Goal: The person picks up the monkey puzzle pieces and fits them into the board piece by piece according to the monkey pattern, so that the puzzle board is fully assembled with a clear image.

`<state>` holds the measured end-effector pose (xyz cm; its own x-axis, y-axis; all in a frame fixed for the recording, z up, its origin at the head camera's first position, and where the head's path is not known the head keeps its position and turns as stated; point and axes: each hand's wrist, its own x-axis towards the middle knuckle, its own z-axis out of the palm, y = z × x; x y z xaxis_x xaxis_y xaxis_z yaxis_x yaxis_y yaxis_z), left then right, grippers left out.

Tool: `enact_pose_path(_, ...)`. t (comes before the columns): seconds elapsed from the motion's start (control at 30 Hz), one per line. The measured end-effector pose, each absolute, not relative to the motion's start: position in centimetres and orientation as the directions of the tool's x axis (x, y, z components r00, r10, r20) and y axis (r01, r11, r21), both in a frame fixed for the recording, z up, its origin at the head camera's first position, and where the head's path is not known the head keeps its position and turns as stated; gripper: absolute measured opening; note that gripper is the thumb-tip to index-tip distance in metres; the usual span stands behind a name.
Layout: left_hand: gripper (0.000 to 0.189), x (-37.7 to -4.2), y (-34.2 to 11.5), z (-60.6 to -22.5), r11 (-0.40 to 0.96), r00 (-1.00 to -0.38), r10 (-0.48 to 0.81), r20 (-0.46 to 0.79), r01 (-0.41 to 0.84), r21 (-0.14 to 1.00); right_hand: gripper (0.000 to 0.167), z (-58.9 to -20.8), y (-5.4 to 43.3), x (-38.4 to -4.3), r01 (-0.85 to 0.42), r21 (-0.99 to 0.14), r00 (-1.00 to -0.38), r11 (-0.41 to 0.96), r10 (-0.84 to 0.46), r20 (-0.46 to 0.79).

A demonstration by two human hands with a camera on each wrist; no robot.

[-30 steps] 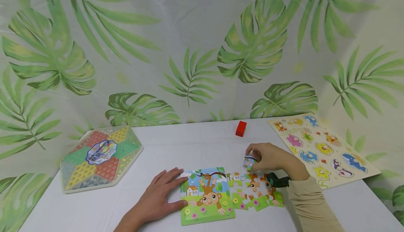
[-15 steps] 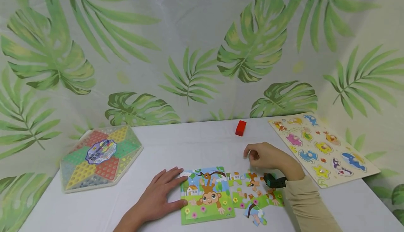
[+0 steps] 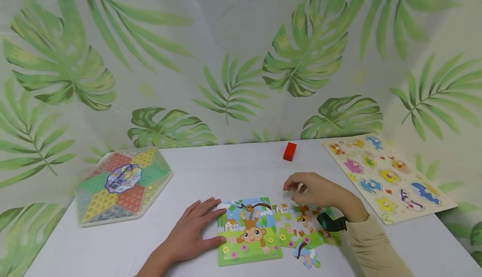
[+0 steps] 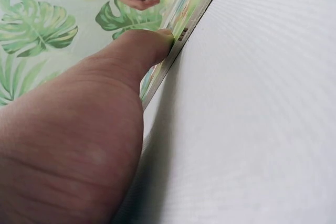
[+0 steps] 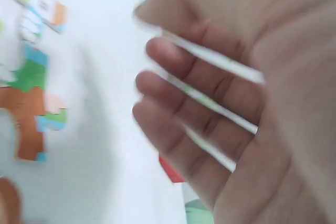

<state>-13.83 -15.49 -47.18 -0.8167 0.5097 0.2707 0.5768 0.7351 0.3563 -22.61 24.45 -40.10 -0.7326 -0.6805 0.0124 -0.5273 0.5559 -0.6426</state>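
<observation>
My left hand (image 3: pixel 196 231) rests at the left edge of a monkey picture puzzle (image 3: pixel 250 226) in a green-bordered tray, with its fingertips and thumb on the rim. In the left wrist view the thumb (image 4: pixel 152 43) presses against the tray's edge. My right hand (image 3: pixel 316 189) hovers behind the loose jigsaw pieces (image 3: pixel 285 237), fingers loosely bent and nothing between them. The right wrist view shows the same bare fingers (image 5: pixel 176 124) above the white cloth. A jigsaw piece with a dark branch (image 3: pixel 306 255) lies in front of the other pieces. The wrist and its dark band hide some pieces.
A hexagonal Chinese checkers box (image 3: pixel 124 185) lies at the left. Toward the back sits a red block (image 3: pixel 289 151). A sea-animal peg puzzle board (image 3: pixel 391 178) lies at the right, by the leaf-patterned curtain (image 3: pixel 237 59).
My right hand has let go of the jigsaw piece it pinched and shifted slightly left. A piece with a dark branch now lies in front of the loose pieces. The left hand stays put.
</observation>
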Motion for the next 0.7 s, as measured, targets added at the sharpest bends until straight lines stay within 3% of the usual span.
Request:
enact_pose_path(0.4, 0.068, -13.9, -15.4, -47.2, 0.733, -0.814, 0.514, 0.271, 0.581, 0.354, 0.028, -41.2, 25.2, -18.4, -0.574, -0.724, -0.622, 0.382, -0.778, 0.083)
enact_pose_path(0.7, 0.070, -13.9, -15.4, -47.2, 0.737, -0.825, 0.507, 0.249, 0.564, 0.373, 0.031, -42.3, 25.7, -15.8, -0.631, -0.697, -0.555, 0.342, -0.826, 0.097)
